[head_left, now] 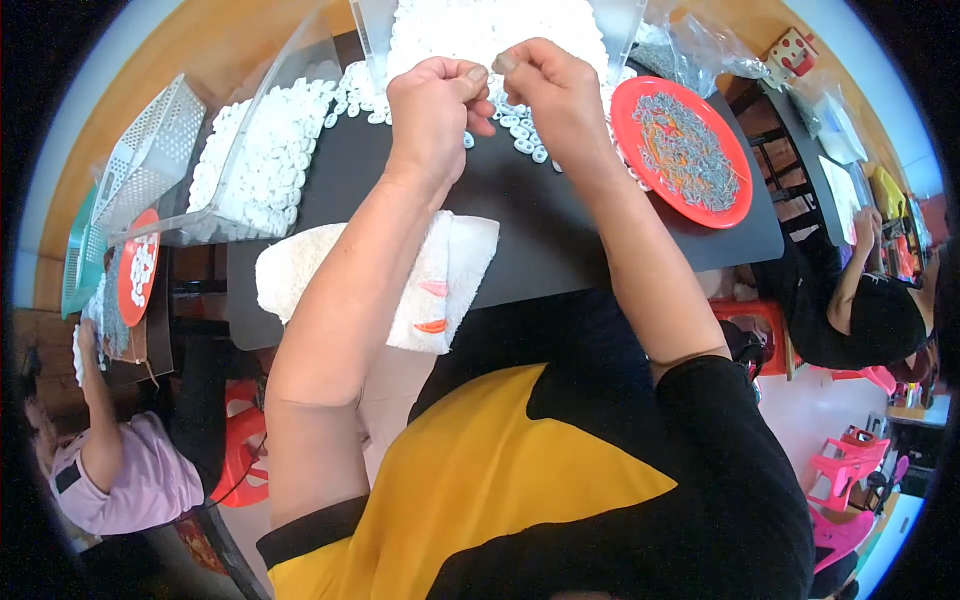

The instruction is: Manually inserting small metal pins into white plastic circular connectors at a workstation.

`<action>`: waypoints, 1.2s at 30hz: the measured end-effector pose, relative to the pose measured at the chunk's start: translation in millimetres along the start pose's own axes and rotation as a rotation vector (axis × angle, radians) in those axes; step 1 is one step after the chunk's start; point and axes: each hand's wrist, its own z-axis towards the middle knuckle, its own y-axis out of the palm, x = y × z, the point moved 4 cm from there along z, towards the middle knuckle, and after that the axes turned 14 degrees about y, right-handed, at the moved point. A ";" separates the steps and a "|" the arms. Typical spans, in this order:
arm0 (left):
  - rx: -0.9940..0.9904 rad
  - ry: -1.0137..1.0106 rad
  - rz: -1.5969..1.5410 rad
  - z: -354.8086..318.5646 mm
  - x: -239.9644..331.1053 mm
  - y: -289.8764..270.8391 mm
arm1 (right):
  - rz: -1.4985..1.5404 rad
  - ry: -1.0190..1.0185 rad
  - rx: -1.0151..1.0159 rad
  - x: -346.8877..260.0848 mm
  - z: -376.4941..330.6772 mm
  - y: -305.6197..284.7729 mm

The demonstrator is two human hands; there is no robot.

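My left hand (436, 110) and my right hand (556, 92) are raised close together over the far side of the dark table. Both are closed, each with thumb and forefinger pinched. Whatever lies between the fingertips is too small to make out. Small white oval pieces with holes (522, 130) lie loose on the tabletop beneath and between the hands. Behind them a clear bin (627, 30) is heaped with white pieces. To the right of my right hand, a red plate (738, 205) holds many thin grey nail-like pins (690, 150).
At left stands a clear bin (170, 228) of white pieces beside a white perforated basket (150, 150). A folded white towel (460, 270) lies at the table's near edge. A person in pink (130, 470) works at left, another in black (850, 310) at right.
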 end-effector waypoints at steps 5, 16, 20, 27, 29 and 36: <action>0.008 -0.020 0.021 0.8 -2.2 -3.5 | -0.145 -0.047 0.052 -3.6 1.2 -7.9; -0.070 -0.074 0.049 1.2 -1.7 -2.4 | -0.150 -0.005 -0.035 1.3 1.4 -7.1; -0.082 -0.035 0.061 -0.7 -1.8 -1.2 | -0.161 -0.019 -0.031 -1.5 -1.4 -4.4; -0.052 0.012 0.083 -1.8 -1.3 -0.1 | -0.105 -0.011 -0.020 -1.8 -3.0 2.0; -0.059 0.010 0.085 -2.3 -0.7 1.0 | -0.126 0.000 -0.017 1.4 -1.1 -1.4; -0.055 -0.008 0.119 -0.1 0.4 -2.5 | -0.173 0.044 -0.044 1.6 6.0 -14.3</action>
